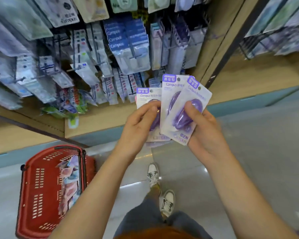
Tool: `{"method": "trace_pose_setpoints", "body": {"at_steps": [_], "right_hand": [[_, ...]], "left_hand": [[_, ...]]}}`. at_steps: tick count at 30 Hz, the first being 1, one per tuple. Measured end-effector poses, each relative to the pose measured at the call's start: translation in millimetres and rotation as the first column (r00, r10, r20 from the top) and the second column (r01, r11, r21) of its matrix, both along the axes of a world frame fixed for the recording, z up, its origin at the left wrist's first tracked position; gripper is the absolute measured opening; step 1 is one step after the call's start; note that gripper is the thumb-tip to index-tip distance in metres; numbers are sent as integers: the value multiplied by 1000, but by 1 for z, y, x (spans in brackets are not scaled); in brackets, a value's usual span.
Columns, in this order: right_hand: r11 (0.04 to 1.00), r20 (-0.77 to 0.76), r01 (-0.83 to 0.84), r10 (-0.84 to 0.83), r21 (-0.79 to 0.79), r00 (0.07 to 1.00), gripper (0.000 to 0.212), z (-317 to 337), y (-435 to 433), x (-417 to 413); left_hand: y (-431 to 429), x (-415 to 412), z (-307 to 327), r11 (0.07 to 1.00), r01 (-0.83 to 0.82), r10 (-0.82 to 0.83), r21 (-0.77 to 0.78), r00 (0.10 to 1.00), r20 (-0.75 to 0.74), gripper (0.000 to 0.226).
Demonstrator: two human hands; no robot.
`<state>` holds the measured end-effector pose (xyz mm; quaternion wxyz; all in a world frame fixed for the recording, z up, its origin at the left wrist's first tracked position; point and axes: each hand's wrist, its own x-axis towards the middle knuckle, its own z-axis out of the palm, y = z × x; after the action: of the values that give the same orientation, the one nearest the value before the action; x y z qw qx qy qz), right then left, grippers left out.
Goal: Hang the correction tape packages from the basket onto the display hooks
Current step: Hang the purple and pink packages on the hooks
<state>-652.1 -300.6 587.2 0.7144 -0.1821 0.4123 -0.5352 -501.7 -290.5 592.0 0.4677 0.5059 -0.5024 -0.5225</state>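
Both hands hold purple correction tape packages (173, 94), spread like a fan in front of the display hooks (133, 53). The left hand (138, 121) pinches the leftmost package with curled fingers. The right hand (204, 133) grips two other packages, with its thumb pressed on the plastic bubble of the front one. The red basket (29, 187) stands on the floor (248, 152) at the left, with more packages inside.
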Motion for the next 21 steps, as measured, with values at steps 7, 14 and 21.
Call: {"method": "trace_pose_setpoints", "body": {"at_steps": [7,14,21], "right_hand": [[1000,-123,13,-15,-12,992,64,11,-48,-6],[975,-144,220,-220,-19,965,12,33,-91,-46],[952,-330,87,-186,-294,925,18,81,-129,-92]], "left_hand": [[-70,-22,6,991,77,-75,107,997,-22,16],[-113,-31,21,983,-101,118,152,987,-106,30],[-129,-47,67,999,1,-4,-40,997,-77,29]]}}
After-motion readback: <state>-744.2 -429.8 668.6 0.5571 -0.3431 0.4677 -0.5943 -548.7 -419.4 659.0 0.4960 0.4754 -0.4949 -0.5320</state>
